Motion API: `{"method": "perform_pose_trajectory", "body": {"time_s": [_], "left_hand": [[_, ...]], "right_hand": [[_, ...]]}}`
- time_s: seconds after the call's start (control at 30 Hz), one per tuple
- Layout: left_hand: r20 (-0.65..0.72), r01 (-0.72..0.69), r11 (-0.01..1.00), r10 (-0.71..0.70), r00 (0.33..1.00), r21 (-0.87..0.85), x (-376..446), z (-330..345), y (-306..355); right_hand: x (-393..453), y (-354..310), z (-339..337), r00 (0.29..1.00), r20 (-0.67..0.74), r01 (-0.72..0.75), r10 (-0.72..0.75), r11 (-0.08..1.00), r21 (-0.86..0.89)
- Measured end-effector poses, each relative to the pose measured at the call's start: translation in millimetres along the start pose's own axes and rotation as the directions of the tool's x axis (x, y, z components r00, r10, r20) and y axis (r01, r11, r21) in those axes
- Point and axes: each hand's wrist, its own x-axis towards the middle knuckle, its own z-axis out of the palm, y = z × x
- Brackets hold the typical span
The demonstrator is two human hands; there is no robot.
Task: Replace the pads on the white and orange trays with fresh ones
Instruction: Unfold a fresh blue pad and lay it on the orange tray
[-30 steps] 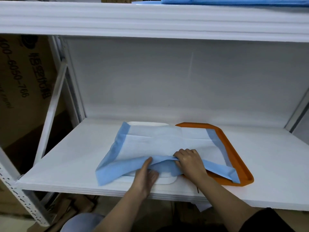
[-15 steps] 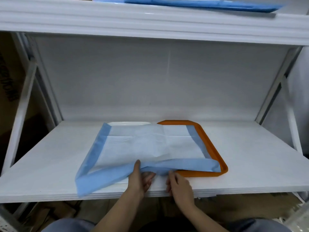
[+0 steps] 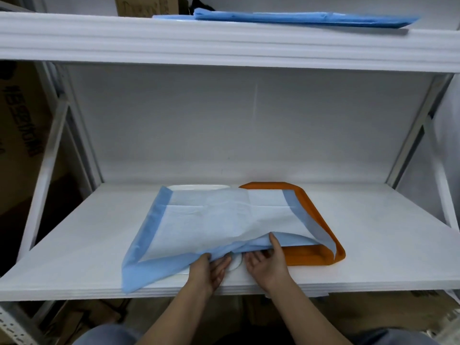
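Pad: we've got one big pad (image 3: pixel 204 220), white in the middle with blue borders, draped across both trays on the lower shelf (image 3: pixel 373 232). Its front edge is lifted off the trays and bunched up where we're holding it.

White tray: the white tray (image 3: pixel 196 188) is on the left, mostly buried under the pad. We only see its back rim and a rounded front corner peeking out between our hands.

Orange tray: the orange tray (image 3: pixel 311 255) sits just beside the white one on the right. Its right side and front right corner are showing, the rest is covered.

Left hand: our left hand (image 3: pixel 209 270) is at the pad's front edge, thumb on top of the blue border and fingers tucked underneath, so it's pinching the pad.

Right hand: our right hand (image 3: pixel 268 262) is just right of the left one, thumb up against the raised fold and fingers reaching under it. Can't tell how tight that hold really is, since the fingers are hidden under the pad.

Top shelf: the upper shelf (image 3: pixel 224 43) has a flat blue stack (image 3: pixel 298 19) lying on it, with a cardboard box (image 3: pixel 146 6) behind.

Off to the side: more cardboard boxes (image 3: pixel 22 125) left of the rack.
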Motion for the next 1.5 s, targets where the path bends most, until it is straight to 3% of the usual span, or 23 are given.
{"method": "perform_pose_trajectory", "body": {"time_s": [0.17,0.33,0.53,0.63,0.77,0.9,1.03,1.13,1.27,1.33,1.4,1.5], "left_hand": [[-0.034,-0.008,1.0,0.007,0.999,-0.029,0,1,1],[-0.038,0.006,1.0,-0.007,0.999,-0.013,0,0,0],[-0.078,0.02,0.997,-0.026,0.997,-0.074,5,-5,-1],[-0.093,0.021,0.997,-0.028,0.995,-0.073,7,-8,-1],[-0.113,0.011,0.998,-0.018,0.993,-0.065,6,-8,-2],[-0.136,-0.024,0.998,0.015,0.991,-0.059,5,-7,-6],[-0.149,-0.047,0.998,0.039,0.988,-0.049,4,-8,-14],[-0.129,-0.065,0.996,0.057,0.99,-0.054,-2,-8,-19],[-0.124,-0.064,0.997,0.058,0.991,-0.043,-8,-9,-23],[-0.097,-0.007,0.999,0.011,0.995,0.039,-6,-13,-25],[-0.012,0.131,0.948,-0.134,0.991,0.29,-6,-17,-27],[0.111,0.19,0.693,-0.365,0.924,0.695,-14,-14,-30]], "right_hand": [[4,-18,-1,0.997,-0.015,0.082,-0.082,0.997,0.006],[12,-25,-3,0.996,-0.058,0.066,-0.064,0.998,0.019],[23,-29,-3,0.984,0.136,0.113,-0.119,0.992,0.046],[31,-32,-5,0.991,0.045,0.125,-0.127,0.991,0.055],[35,-48,-14,0.949,-0.118,0.3,-0.293,0.953,0.043],[31,-67,-25,0.846,-0.295,0.442,-0.444,0.894,-0.077],[31,-88,-47,0.635,-0.426,0.629,-0.644,0.751,-0.198],[27,-98,-66,0.556,-0.519,0.622,-0.649,0.739,-0.258],[24,-111,-84,0.434,-0.566,0.526,-0.702,0.707,-0.474],[20,-117,-91,0.41,-0.543,0.471,-0.733,0.68,-0.562],[18,-121,-96,0.416,-0.519,0.419,-0.746,0.664,-0.619],[15,-124,-106,0.484,-0.485,0.361,-0.729,0.671,-0.648]]}}
